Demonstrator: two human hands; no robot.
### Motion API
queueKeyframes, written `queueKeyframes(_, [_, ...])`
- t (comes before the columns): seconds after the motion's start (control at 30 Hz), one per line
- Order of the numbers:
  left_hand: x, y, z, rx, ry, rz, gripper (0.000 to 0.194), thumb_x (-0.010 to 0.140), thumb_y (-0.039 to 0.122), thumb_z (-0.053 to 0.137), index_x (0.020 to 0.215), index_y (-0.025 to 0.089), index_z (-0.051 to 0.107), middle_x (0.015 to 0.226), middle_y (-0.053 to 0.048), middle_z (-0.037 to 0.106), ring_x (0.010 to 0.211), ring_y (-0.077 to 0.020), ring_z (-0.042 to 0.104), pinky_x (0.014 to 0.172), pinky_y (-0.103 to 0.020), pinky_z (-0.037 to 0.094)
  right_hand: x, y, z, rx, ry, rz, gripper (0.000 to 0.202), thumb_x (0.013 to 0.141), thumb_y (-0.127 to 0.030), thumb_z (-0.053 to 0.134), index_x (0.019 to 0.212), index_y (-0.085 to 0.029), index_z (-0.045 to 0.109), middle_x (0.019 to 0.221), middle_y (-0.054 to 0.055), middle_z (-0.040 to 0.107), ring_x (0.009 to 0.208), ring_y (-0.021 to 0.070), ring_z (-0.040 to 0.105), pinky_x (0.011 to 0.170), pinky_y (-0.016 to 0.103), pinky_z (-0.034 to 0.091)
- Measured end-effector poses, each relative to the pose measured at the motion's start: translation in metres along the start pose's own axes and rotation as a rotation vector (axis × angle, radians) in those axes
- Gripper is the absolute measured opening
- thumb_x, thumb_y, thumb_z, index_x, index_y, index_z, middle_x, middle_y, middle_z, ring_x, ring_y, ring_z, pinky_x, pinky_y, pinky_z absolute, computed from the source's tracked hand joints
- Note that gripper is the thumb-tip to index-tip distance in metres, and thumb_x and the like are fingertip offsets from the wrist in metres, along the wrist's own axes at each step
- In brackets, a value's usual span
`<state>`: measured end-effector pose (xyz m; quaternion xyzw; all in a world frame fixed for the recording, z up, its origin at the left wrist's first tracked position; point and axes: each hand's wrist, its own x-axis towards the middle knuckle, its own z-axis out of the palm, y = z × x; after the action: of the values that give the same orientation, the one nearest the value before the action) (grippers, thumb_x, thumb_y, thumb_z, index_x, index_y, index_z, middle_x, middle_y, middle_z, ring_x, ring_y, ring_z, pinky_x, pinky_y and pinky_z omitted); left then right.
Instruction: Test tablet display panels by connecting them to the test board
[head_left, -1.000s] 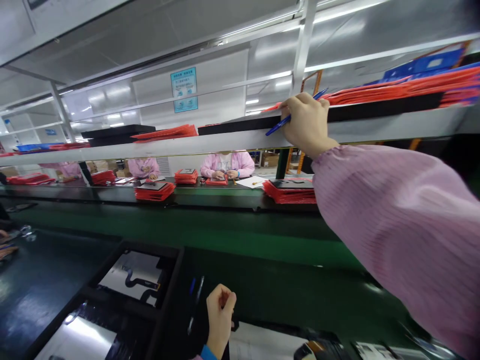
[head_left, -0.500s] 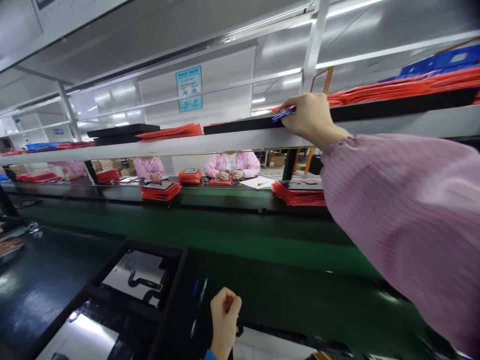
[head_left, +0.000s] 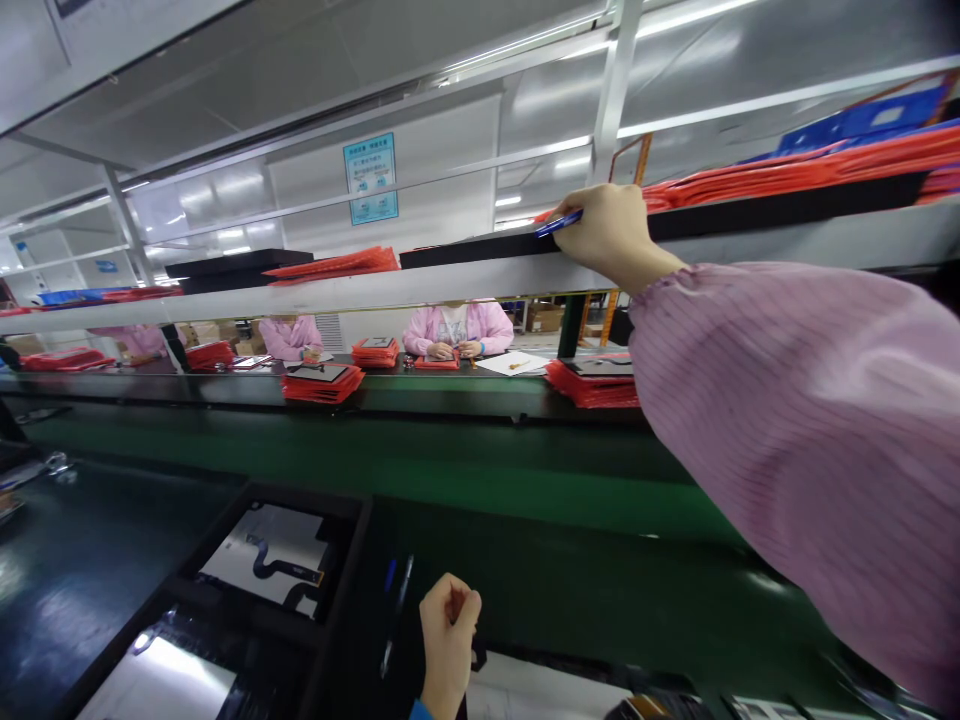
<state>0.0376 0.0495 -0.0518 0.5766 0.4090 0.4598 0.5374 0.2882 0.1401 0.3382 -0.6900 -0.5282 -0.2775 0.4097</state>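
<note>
Right hand (head_left: 611, 235): raised to the shelf (head_left: 465, 285), closed around a blue pen (head_left: 559, 224); the pen slants out past the fingers, a hold that seems to leave part of the grip for the low black tray (head_left: 480, 250) there. Whether the fingertips also pinch the tray cannot be told.

Left hand (head_left: 448, 640): low over the counter (head_left: 570, 560), fingers curled in to the thumb; nothing shows in it. Just beside it, one pale panel (head_left: 540, 690) with dark edging, partly out of frame.

Divided black tray (head_left: 351, 560): on the counter, left of the left hand. Two silvery panels, (head_left: 281, 535) and (head_left: 165, 680), one per compartment; the dividing wall presumably prevents rubbing. A dark ribbon cable (head_left: 262, 565) lies over the farther one.

Slim pen (head_left: 397, 610) and small blue piece (head_left: 391, 575): between tray and left hand, within easy reach.

Red sleeves (head_left: 810, 180): piled flat on the shelf, probably for stability.

Co-worker (head_left: 457, 328): seated beyond, both hands at red packaging (head_left: 437, 362).
</note>
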Motion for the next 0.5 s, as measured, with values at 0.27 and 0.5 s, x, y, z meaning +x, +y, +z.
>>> queueKeyframes(0.27, [-0.002,0.003,0.002,0.011,0.009,0.018,0.032,0.079,0.044,0.057,0.062,0.020,0.044,0.056,0.006,0.037,0.052,-0.0099,0.037,0.052,-0.024,0.029,0.005,0.009,0.006,-0.011,-0.010,-0.052,0.031,0.086,-0.017,0.054,0.099,0.008,0.068,0.102,0.022,0.069,0.104,0.0261,0.061,0.076,0.034,0.037])
queueKeyframes(0.5, [-0.003,0.008,0.004,-0.003,0.030,0.000,0.030,0.076,0.041,0.058,0.060,0.020,0.043,0.054,0.006,0.037,0.050,-0.0098,0.036,0.051,-0.024,0.028,0.005,0.018,0.014,-0.107,-0.021,-0.163,0.060,0.088,-0.044,0.036,0.093,0.008,0.065,0.103,0.020,0.068,0.103,0.0274,0.062,0.063,0.034,0.033])
